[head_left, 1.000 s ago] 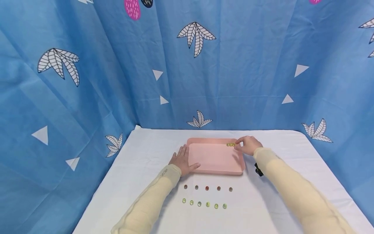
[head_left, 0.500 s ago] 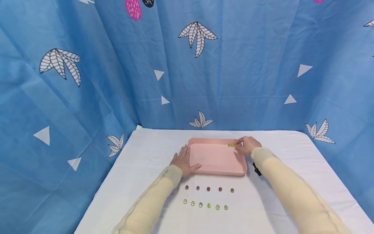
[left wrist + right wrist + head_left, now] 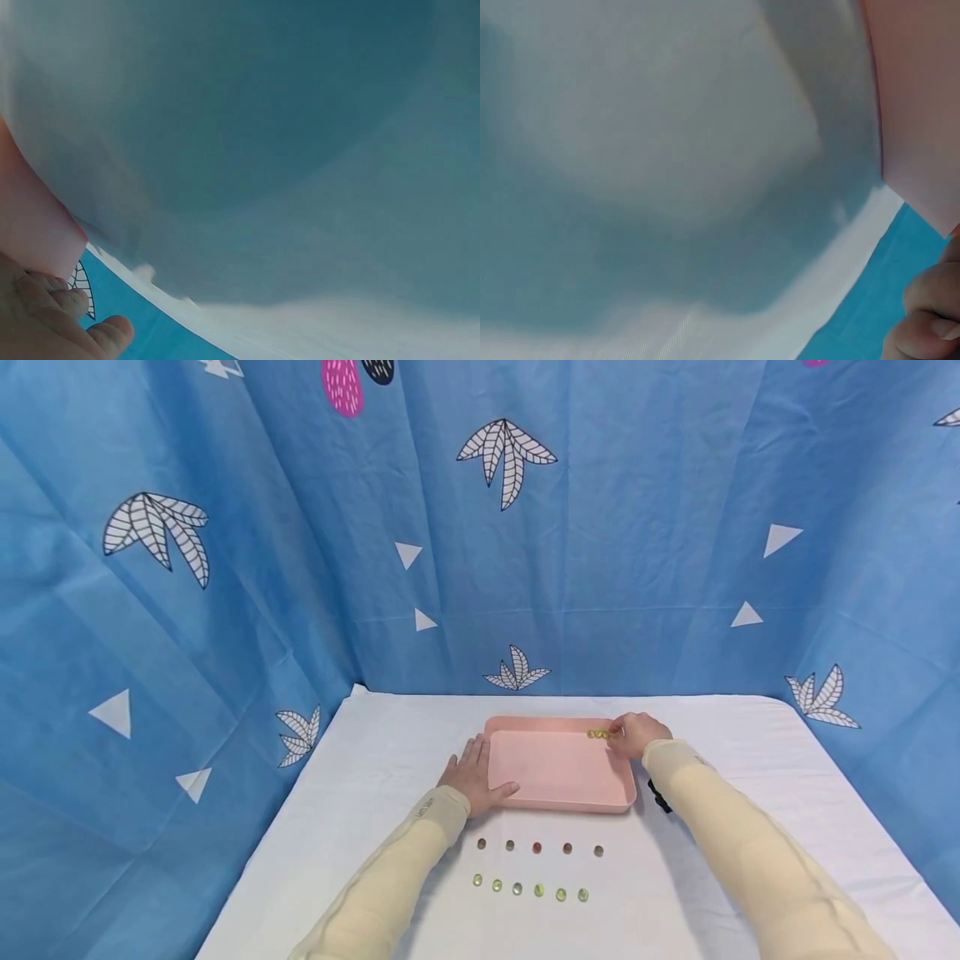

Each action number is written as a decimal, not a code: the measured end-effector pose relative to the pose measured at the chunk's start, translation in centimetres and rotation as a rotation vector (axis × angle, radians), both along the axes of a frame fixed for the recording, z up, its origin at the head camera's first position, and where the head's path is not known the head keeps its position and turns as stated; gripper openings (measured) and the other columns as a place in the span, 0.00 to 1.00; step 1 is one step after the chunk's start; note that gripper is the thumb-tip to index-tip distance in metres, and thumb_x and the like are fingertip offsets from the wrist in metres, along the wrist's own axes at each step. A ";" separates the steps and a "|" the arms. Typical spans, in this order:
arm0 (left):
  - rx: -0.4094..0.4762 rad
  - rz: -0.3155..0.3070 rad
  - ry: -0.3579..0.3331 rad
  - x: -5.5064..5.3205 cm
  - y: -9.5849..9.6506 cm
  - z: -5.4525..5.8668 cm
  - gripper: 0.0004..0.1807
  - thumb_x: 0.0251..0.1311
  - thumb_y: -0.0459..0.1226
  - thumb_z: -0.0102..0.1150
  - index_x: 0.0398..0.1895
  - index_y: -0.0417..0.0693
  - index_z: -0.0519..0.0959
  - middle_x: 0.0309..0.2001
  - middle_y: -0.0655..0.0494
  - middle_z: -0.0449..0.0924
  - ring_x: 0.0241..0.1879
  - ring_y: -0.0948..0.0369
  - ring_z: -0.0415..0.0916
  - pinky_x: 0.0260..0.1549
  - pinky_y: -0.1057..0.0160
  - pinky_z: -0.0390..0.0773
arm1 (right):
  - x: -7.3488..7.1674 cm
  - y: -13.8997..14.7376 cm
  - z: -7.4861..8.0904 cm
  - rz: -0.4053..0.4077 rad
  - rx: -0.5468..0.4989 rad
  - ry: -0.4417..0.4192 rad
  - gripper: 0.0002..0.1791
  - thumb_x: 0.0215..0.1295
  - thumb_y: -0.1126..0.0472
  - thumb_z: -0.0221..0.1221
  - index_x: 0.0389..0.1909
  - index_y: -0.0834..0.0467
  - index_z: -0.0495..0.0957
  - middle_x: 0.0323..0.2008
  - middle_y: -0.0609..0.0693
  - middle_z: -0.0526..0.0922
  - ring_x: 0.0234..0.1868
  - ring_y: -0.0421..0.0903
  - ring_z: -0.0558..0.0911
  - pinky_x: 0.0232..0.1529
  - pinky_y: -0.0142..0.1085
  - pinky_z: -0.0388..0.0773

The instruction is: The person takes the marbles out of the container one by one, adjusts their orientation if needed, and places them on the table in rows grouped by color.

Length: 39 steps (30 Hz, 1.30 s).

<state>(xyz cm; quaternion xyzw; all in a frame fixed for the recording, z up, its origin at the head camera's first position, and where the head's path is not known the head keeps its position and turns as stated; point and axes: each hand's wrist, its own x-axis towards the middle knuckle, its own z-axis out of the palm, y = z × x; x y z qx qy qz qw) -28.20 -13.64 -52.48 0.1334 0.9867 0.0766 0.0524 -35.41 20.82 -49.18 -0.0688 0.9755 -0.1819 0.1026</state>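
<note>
A shallow pink tray lies on the white table. My left hand rests against its left side with fingers extended and thumb spread over the near rim; in the left wrist view its fingers show at the lower left. At the tray's far right corner, my right hand reaches over the rim, fingers bent down, pinching a small yellow-green glass bead, mostly hidden by the fingertips. Several like glass beads sit in a short row beside it, along the far wall. Curled right fingers appear in the right wrist view.
In front of the tray lie two rows on the cloth: dark and reddish beads, then green glass beads nearer me. A small black object lies right of the tray, partly under the right forearm. A blue curtain hangs behind.
The head view has shifted slightly. My right hand has edged a little left relative to the tray, its fingertips staying at the bead row. The left hand keeps its place.
</note>
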 end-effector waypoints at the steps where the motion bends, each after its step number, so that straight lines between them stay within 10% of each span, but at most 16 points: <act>1: 0.002 0.000 0.000 0.0 0.0 -0.1 0.62 0.52 0.77 0.34 0.76 0.41 0.38 0.77 0.46 0.35 0.75 0.51 0.35 0.69 0.43 0.48 | 0.0 0.0 -0.1 -0.002 0.003 -0.004 0.20 0.62 0.53 0.63 0.53 0.56 0.81 0.47 0.55 0.83 0.45 0.53 0.81 0.42 0.50 0.78; 39: -0.010 0.002 0.034 -0.2 0.1 -0.7 0.62 0.53 0.77 0.35 0.76 0.40 0.40 0.77 0.47 0.35 0.75 0.51 0.36 0.69 0.43 0.48 | -1.1 -0.3 -1.7 0.013 0.058 -0.011 0.12 0.61 0.59 0.63 0.46 0.54 0.83 0.41 0.52 0.84 0.41 0.51 0.81 0.40 0.49 0.78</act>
